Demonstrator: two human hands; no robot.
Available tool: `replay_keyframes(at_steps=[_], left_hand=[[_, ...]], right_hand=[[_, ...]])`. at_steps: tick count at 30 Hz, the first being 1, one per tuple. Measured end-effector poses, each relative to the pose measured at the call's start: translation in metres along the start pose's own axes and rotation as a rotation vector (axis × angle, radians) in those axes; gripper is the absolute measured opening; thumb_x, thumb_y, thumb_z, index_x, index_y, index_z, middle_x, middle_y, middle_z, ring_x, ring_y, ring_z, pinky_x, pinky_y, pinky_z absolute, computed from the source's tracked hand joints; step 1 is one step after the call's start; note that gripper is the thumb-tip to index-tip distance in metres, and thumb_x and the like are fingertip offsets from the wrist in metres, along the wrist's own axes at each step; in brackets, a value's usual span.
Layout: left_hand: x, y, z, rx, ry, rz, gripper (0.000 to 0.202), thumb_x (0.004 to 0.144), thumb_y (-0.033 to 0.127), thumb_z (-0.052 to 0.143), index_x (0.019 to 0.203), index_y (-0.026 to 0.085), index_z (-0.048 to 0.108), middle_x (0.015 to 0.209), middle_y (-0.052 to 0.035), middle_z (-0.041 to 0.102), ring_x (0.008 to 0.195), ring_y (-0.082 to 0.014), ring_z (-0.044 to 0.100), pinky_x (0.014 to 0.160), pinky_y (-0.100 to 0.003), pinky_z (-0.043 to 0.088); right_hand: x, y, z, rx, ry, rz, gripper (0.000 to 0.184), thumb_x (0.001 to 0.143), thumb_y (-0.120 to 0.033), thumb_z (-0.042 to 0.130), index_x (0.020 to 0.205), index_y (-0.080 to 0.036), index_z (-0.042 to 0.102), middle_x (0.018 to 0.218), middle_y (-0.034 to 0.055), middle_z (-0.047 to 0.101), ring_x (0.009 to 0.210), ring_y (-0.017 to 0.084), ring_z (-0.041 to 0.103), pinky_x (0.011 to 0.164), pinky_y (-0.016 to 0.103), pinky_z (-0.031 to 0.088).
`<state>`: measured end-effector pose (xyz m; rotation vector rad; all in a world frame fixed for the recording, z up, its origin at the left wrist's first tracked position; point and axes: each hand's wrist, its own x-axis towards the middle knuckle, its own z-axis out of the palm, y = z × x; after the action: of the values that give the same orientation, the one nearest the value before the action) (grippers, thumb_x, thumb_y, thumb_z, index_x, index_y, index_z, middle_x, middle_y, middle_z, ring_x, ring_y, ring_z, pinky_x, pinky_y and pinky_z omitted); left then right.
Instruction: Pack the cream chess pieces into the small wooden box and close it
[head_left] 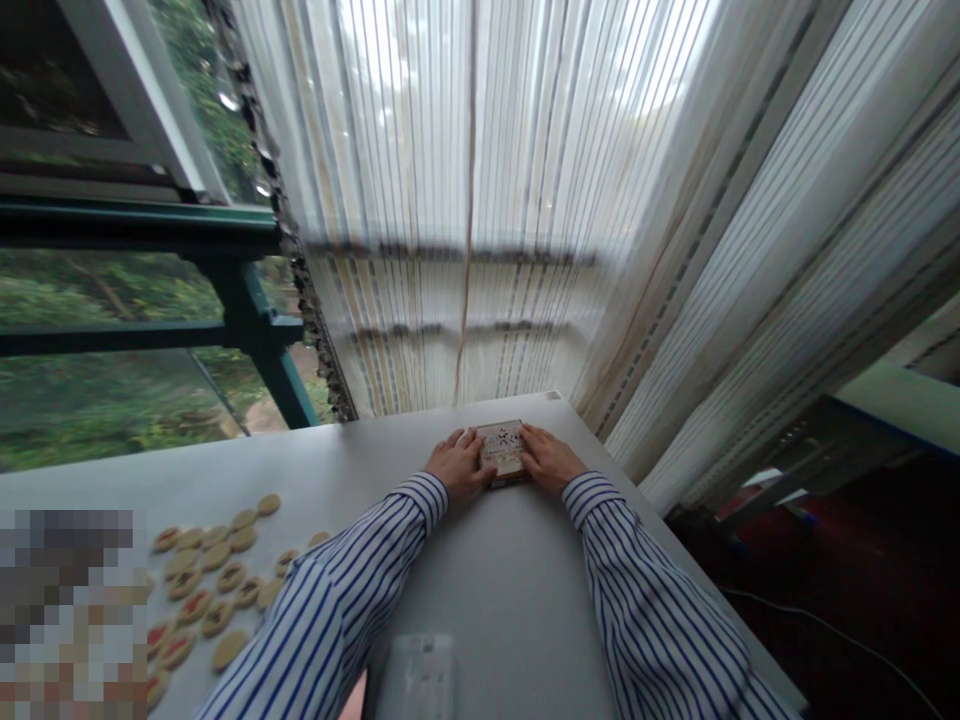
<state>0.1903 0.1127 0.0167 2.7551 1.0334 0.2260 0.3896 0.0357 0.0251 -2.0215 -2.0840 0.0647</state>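
A small flat box point(501, 452) with dark lettering on its pale lid lies near the far end of the white table point(517, 570). My left hand point(459, 465) grips its left side, the thumb along the near edge and the fingers at the far corner. On the opposite side, my right hand point(551, 459) holds the right edge with its fingers over the rim. The box appears closed, and its contents are hidden. Many round wooden Chinese chess pieces point(217, 556) are spread left of my left forearm, some with red or dark characters facing up.
A clear plastic case point(424, 675) lies at the near edge between my forearms, beside a partly hidden pink, dark-edged object point(354, 697). Striped string curtains point(465, 200) hang beyond the table. A green railing point(255, 330) stands at left, and a white cable point(832, 635) runs across the floor at right.
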Motion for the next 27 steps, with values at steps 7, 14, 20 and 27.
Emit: replay_keyframes(at_steps=[7, 14, 20, 27], left_hand=[[0.0, -0.002, 0.002, -0.014, -0.02, -0.016, 0.074, 0.076, 0.064, 0.032, 0.134, 0.019, 0.029, 0.142, -0.0072, 0.027, 0.128, -0.0299, 0.023, 0.102, -0.045, 0.021], [-0.007, -0.001, -0.005, -0.011, 0.041, 0.007, 0.071, 0.078, 0.062, 0.03, 0.132, 0.016, 0.032, 0.14, -0.0104, 0.03, 0.128, -0.0282, 0.025, 0.102, -0.041, 0.024], [-0.021, -0.004, -0.021, -0.006, 0.079, -0.038, 0.064, 0.081, 0.059, 0.029, 0.129, 0.017, 0.037, 0.138, -0.0114, 0.033, 0.127, -0.0277, 0.027, 0.102, -0.042, 0.026], [-0.046, -0.013, -0.043, -0.058, 0.139, -0.049, 0.053, 0.08, 0.05, 0.04, 0.118, 0.015, 0.051, 0.133, -0.0132, 0.041, 0.123, -0.0247, 0.035, 0.102, -0.038, 0.027]], right_hand=[[0.0, 0.003, 0.007, 0.008, -0.03, 0.023, 0.053, 0.084, -0.033, 0.031, 0.132, -0.011, 0.035, 0.139, 0.0098, 0.031, 0.126, 0.019, 0.029, 0.103, 0.034, 0.023], [0.0, 0.001, 0.001, 0.012, -0.011, 0.018, 0.054, 0.084, -0.033, 0.03, 0.132, -0.008, 0.035, 0.138, 0.0118, 0.034, 0.126, 0.019, 0.03, 0.104, 0.033, 0.024], [-0.005, -0.006, -0.004, 0.018, 0.031, 0.0, 0.054, 0.084, -0.033, 0.031, 0.131, -0.007, 0.035, 0.137, 0.0126, 0.034, 0.126, 0.02, 0.031, 0.104, 0.035, 0.024], [-0.016, -0.021, -0.014, 0.031, 0.079, -0.042, 0.051, 0.085, -0.032, 0.029, 0.13, -0.008, 0.037, 0.134, 0.0125, 0.039, 0.124, 0.02, 0.033, 0.104, 0.035, 0.025]])
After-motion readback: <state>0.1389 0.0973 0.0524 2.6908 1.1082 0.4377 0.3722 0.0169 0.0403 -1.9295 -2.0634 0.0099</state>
